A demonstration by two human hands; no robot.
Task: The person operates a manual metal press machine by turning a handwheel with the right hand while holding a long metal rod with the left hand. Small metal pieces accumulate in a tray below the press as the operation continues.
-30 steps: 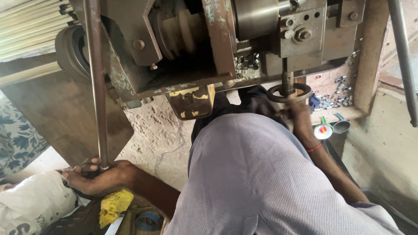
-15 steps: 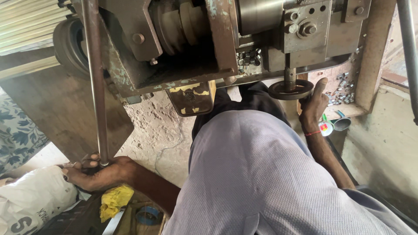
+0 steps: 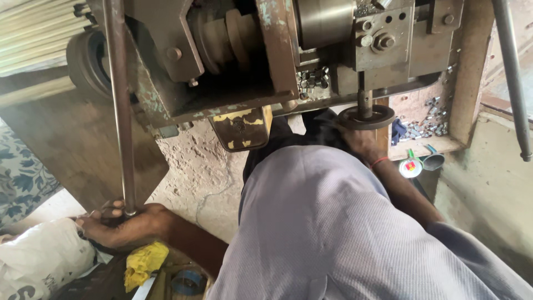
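Long grey steel rod [image 3: 119,105] stands upright at the left of the worn metal machine [image 3: 266,66], running from the top of the view down to the left hand [image 3: 119,225]. That hand is clenched around the rod's lower end, low on the left, just beside a white printed sack [image 3: 39,264]. Close by, a crumpled yellow cloth [image 3: 143,262] lies next to a blue roll of tape [image 3: 187,280]. Further right, a yellow-and-black striped plate [image 3: 240,128] hangs from the machine's underside. Beyond it, a round dark handwheel [image 3: 366,117] sits on a short shaft. The right hand [image 3: 358,145] reaches up beneath this wheel, a red thread at its wrist; it seems to touch the rim, though whether it grips I cannot tell. Small silvery nuts [image 3: 419,125] lie on a ledge at the right.
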